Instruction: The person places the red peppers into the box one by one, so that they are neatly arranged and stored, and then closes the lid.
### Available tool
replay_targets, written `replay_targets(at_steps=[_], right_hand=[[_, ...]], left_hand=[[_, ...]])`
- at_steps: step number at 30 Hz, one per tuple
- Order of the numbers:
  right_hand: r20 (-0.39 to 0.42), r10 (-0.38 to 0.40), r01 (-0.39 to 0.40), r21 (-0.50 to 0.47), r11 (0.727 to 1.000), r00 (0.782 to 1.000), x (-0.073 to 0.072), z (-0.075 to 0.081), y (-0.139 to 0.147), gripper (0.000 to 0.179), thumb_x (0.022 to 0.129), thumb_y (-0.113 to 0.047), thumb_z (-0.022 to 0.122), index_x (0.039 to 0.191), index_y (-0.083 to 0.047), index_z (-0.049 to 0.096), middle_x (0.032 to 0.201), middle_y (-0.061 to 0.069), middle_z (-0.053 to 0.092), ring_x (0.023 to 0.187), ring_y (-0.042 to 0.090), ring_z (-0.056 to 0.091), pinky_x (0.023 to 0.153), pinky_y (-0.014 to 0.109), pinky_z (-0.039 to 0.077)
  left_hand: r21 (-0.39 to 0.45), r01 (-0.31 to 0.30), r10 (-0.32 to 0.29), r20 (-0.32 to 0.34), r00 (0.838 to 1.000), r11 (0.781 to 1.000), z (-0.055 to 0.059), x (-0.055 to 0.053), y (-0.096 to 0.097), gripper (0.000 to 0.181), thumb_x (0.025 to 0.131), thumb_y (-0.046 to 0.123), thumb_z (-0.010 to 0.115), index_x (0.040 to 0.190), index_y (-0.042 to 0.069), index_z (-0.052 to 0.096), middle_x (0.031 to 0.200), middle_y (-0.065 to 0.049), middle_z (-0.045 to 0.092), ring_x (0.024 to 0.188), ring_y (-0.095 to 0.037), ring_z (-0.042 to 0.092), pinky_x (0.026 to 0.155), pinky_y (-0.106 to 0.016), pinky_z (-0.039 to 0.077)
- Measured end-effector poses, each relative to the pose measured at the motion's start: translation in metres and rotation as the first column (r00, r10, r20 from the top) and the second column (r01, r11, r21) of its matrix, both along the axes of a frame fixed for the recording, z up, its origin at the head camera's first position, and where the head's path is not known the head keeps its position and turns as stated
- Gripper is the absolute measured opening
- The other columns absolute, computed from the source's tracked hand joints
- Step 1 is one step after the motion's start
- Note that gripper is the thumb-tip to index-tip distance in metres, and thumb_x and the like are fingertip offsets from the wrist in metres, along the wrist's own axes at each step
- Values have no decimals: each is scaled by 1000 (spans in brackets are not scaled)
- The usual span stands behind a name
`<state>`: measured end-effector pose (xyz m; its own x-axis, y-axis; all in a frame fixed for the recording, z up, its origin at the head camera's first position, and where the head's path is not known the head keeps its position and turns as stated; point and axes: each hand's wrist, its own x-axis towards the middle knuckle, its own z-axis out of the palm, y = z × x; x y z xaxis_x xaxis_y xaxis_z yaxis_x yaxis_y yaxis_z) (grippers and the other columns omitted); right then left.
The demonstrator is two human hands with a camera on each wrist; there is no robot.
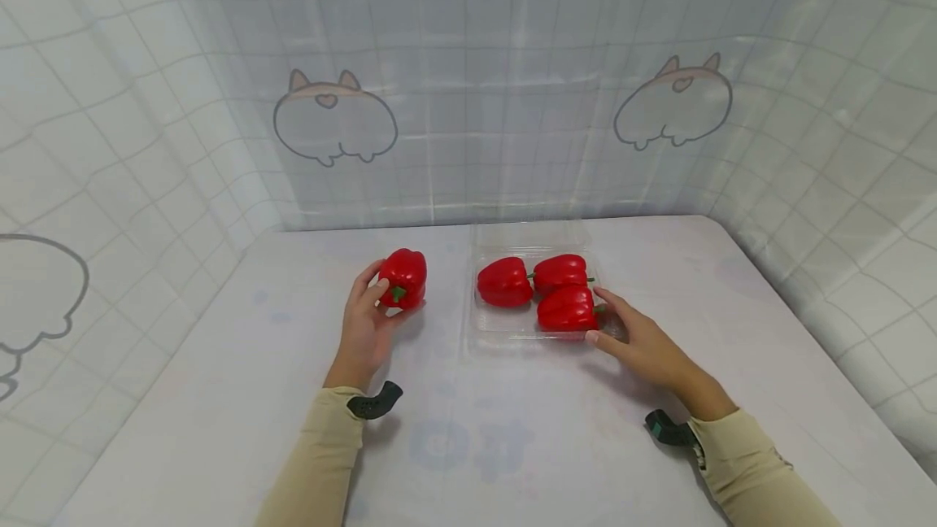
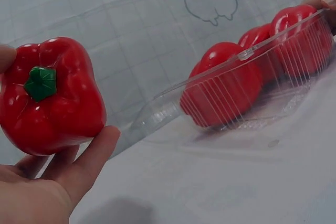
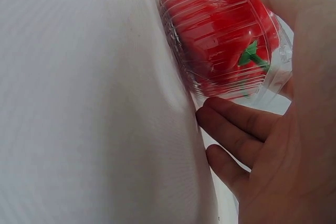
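Note:
My left hand point(image 1: 368, 330) grips a red bell pepper point(image 1: 404, 276), its green stem point(image 2: 41, 83) facing me. In the left wrist view, fingers lie under the pepper and the thumb is at its far left side. To the right stands a clear plastic container point(image 1: 505, 335) holding three more red bell peppers, one on the left point(image 1: 505, 283), one at the back right point(image 1: 560, 273) and one at the front right point(image 1: 567, 310). My right hand point(image 1: 647, 348) holds the container's front right corner, thumb at the front rim and fingers along the right end wall point(image 3: 231, 129).
The container's clear lid point(image 1: 530, 233) is folded back behind it, towards the rear edge of the white-covered table point(image 1: 454, 462). Pale grid-patterned curtains with cartoon drawings point(image 1: 335, 124) surround the table at the back and both sides. A dark wrist device point(image 1: 375, 402) sits at each sleeve cuff.

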<state>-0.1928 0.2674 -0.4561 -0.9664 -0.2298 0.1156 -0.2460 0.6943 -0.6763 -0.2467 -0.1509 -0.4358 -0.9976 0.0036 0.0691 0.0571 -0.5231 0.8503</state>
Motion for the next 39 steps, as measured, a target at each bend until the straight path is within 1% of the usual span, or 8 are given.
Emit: replay_targets(at_steps=[7,13,16,19,22,28,34,39], right_hand=[[-8,-1,1,11,1000,1000,0,1,2,83,93,-49,67,159,-22,24,143,13,52,127,32,52,100,61,45],[-21,6,-6,11,1000,1000,0,2,3,82,94,-48,66,159,-20,25,139,12,54,123,31,54,98,58,48],[-22,13,-13,5,1000,1000,0,2,3,82,94,-48,66,159,-20,25,139,12,55,123,30,54,99,58,48],[-11,15,-15,-4,1000,1000,-1,2,4,83,94,-47,67,159,-21,24,139,11,54,125,30,53,100,59,46],[2,9,-9,-11,1000,1000,-2,1,4,84,93,-48,68,159,-22,24,140,11,53,127,30,52,101,59,45],[6,6,-6,-11,1000,1000,-1,0,3,86,92,-49,68,159,-21,24,139,12,54,126,31,53,100,59,46],[9,9,-9,-10,1000,1000,-2,-1,2,85,91,-49,69,159,-23,25,140,10,54,126,30,53,99,57,47],[6,4,-4,-8,1000,1000,-2,0,1,85,91,-48,70,159,-23,25,140,10,53,126,30,52,99,58,48]], left_hand=[[75,18,-20,29,999,997,1,1,6,64,97,18,64,153,19,33,152,-1,37,139,-26,34,97,-49,51],[135,73,-74,3,997,988,1,2,8,60,97,16,62,150,21,36,154,-3,35,141,-29,33,101,-54,47],[148,97,-96,-12,995,984,0,2,7,59,97,15,60,150,20,35,154,-4,34,141,-29,32,102,-54,45],[145,95,-94,-11,995,985,-1,1,7,59,97,14,60,150,20,34,154,-4,34,141,-28,31,103,-52,46],[139,75,-75,-7,997,987,-2,1,6,59,98,13,61,149,20,33,154,-3,34,141,-28,31,102,-50,47],[133,51,-49,-21,999,990,-3,4,6,58,98,12,59,148,22,31,154,-3,33,142,-26,30,103,-44,47],[117,40,-37,-26,999,992,-3,6,6,54,101,20,56,148,22,30,154,-3,34,141,-26,32,103,-45,47],[107,39,-38,-5,999,993,-4,6,6,54,102,29,55,149,23,28,154,-2,33,141,-25,31,104,-45,46]])
